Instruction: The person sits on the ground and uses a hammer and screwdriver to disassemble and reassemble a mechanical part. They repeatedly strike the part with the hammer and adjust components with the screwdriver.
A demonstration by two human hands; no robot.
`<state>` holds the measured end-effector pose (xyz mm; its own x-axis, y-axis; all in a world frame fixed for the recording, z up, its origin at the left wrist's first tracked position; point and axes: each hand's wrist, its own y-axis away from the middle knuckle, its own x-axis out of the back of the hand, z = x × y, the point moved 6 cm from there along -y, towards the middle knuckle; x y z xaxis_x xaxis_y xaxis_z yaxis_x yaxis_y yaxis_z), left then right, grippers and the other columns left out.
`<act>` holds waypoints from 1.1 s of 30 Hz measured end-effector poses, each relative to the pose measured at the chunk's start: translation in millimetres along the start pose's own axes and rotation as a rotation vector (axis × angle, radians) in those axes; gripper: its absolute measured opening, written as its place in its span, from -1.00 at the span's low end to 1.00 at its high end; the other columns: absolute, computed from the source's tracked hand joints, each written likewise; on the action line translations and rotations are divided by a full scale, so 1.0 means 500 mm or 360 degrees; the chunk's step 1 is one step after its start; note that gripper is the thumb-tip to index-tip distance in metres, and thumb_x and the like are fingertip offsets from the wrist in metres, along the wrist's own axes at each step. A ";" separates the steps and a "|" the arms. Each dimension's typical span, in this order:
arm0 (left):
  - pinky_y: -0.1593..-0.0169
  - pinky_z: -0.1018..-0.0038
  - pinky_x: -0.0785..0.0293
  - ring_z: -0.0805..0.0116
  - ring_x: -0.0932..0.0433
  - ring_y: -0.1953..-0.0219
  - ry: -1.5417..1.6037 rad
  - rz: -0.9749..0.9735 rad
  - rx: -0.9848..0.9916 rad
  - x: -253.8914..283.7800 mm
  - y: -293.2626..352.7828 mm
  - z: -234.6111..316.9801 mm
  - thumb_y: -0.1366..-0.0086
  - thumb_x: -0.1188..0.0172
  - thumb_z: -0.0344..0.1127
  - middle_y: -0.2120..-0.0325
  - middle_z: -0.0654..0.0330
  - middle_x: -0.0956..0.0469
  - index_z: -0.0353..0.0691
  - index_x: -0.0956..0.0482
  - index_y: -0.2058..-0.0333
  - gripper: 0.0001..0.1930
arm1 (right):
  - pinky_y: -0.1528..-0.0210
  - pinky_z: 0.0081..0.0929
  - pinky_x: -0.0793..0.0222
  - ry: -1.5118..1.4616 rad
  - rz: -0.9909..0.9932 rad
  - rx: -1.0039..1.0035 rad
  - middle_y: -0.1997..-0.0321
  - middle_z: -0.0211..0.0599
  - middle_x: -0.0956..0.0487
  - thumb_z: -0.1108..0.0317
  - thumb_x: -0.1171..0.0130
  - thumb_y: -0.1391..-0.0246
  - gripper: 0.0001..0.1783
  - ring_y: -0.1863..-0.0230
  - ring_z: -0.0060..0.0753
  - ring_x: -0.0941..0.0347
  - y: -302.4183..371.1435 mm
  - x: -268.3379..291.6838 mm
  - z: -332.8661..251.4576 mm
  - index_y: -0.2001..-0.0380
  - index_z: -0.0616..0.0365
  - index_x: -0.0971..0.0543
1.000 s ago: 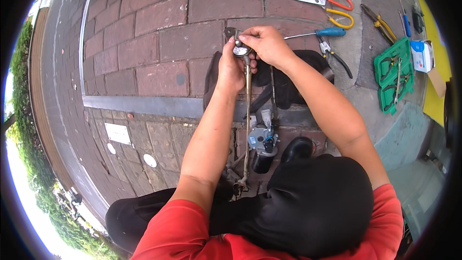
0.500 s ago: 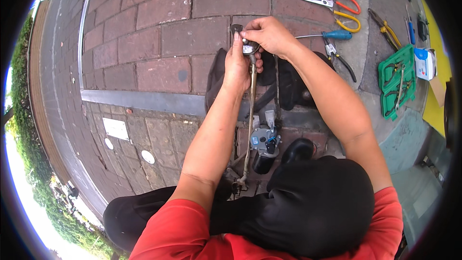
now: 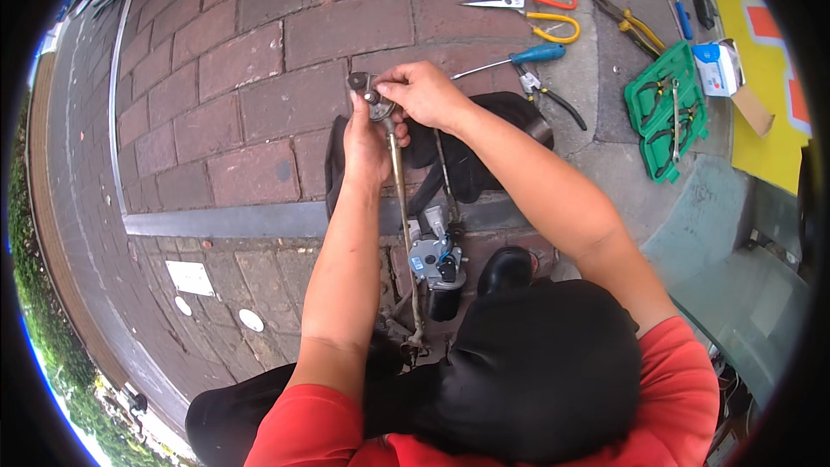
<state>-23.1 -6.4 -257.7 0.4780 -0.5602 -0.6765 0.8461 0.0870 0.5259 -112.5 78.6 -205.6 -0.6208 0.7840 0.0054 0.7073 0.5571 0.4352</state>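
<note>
My left hand (image 3: 367, 145) is closed around the far end of a metal wiper linkage (image 3: 399, 186), its thumb up beside the round pivot. Over that pivot, my right hand (image 3: 422, 93) has thumb and fingertips drawn together at a small bright stud; whether a tiny part sits between them is too small to make out. The linkage's long rod runs back toward my legs. Beside the rod lies a grey and black wiper motor (image 3: 429, 261) with a blue connector. A black cloth bag (image 3: 488, 175) lies beneath my right forearm.
On the right lie scissors (image 3: 553, 14) with red and yellow handles, a blue screwdriver (image 3: 538, 54), wire strippers (image 3: 553, 97) and yellow-handled pliers (image 3: 638, 30). Beyond them is an open green tool case (image 3: 654, 95) beside a blue-white box (image 3: 718, 67). A metal strip (image 3: 225, 221) crosses the brick paving.
The view has turned, so the paving and tools sit further left. Both hands stay at the linkage's pivot, and my right fingertips have drawn slightly away from my left thumb.
</note>
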 end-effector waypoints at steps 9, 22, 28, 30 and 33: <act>0.50 0.42 -0.43 0.32 -0.47 0.53 0.0005 -0.0036 -0.0093 0.004 0.003 0.000 -0.34 -0.21 -0.22 0.48 0.15 -0.49 -0.19 -0.39 0.19 -0.77 | -0.10 -0.08 -0.33 0.1962 0.0943 0.0612 0.09 -0.11 -0.56 0.37 -0.20 -0.04 -0.74 -0.04 -0.05 -0.45 0.133 0.314 -0.039 0.16 0.12 -0.63; 0.56 0.47 -0.49 0.37 -0.54 0.58 -0.0304 0.0446 -0.0128 0.031 0.035 0.012 -0.32 -0.25 -0.24 0.48 0.09 -0.59 -0.27 -0.45 0.22 -0.76 | 0.01 -0.19 -0.41 0.1626 0.0606 0.0277 0.02 -0.04 -0.55 0.27 -0.22 -0.12 -0.64 0.02 0.03 -0.50 0.187 0.338 -0.107 0.07 0.24 -0.54; 0.61 0.50 -0.49 0.43 -0.51 0.57 -0.0330 0.0439 -0.0338 -0.019 0.015 0.007 -0.21 -0.31 -0.46 0.50 0.21 -0.51 -0.36 -0.43 0.16 -0.72 | 0.03 -0.30 -0.43 0.1282 0.0456 0.0527 0.15 -0.04 -0.57 0.41 -0.25 0.01 -0.58 0.13 -0.07 -0.55 0.237 0.248 -0.186 0.04 0.32 -0.53; 0.62 0.51 -0.53 0.45 -0.52 0.54 -0.0462 0.0607 -0.0395 -0.030 0.000 0.011 -0.16 -0.36 -0.47 0.48 0.21 -0.51 -0.49 -0.40 0.01 -0.54 | 0.03 -0.32 -0.43 0.1308 0.0371 0.0556 0.16 -0.04 -0.57 0.46 -0.24 0.03 -0.59 0.15 -0.10 -0.55 0.251 0.220 -0.213 0.06 0.32 -0.52; 0.62 0.51 -0.52 0.47 -0.55 0.48 -0.0865 0.0992 -0.0459 -0.025 0.006 0.023 -0.16 -0.38 -0.43 0.44 0.21 -0.53 -0.53 -0.41 -0.04 -0.48 | 0.13 -0.38 -0.44 0.1488 0.0307 0.0625 0.26 -0.10 -0.59 0.48 -0.28 0.05 -0.68 0.24 -0.20 -0.55 0.263 0.189 -0.263 0.17 0.30 -0.54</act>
<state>-29.3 -8.6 -241.9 0.7571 -0.6497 0.0687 0.5298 0.6721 0.5173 -122.9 189.9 -29.4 -0.3809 0.4366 0.8150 0.7792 0.6261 0.0287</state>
